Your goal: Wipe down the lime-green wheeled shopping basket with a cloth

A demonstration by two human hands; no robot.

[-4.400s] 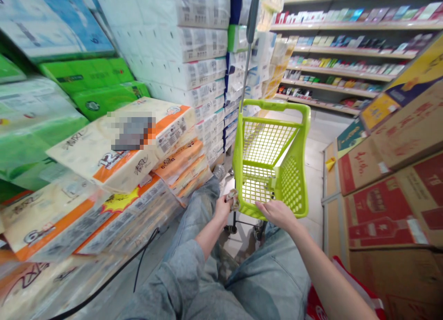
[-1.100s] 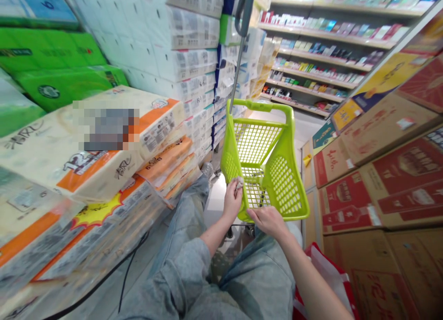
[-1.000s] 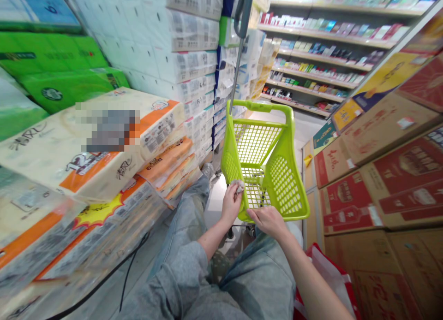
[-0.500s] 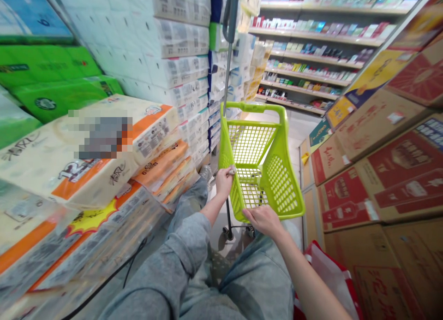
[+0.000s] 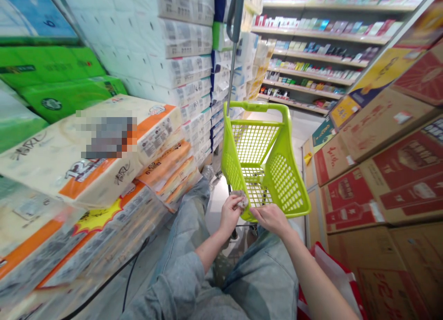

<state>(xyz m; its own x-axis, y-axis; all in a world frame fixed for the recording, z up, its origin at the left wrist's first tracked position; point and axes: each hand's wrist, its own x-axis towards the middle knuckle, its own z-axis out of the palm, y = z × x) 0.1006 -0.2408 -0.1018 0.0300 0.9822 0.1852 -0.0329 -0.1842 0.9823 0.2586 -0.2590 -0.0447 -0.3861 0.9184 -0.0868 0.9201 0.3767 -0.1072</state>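
A lime-green plastic shopping basket cart (image 5: 287,181) with lattice walls stands between my knees, and nothing lies inside it. My left hand (image 5: 231,215) is closed around a crumpled greyish-white cloth or tissue (image 5: 243,199), at the near left corner of the basket. My right hand (image 5: 273,218) grips the basket's near rim with the thumb on top. A grey pole handle (image 5: 231,75) rises from the far left side of the cart. Wheels show only partly under the basket.
Packs of tissue paper (image 5: 104,149) are stacked on my left, with green packs (image 5: 69,89) behind. Cardboard cartons (image 5: 398,172) rise on the right. A red and white bag (image 5: 332,274) stands by my right leg. Shelves of small boxes (image 5: 321,48) fill the back. A black cable (image 5: 114,274) runs low left.
My left hand has moved from the basket's left rim down toward the near left corner, and more of the cloth shows. My right hand stays on the near rim.
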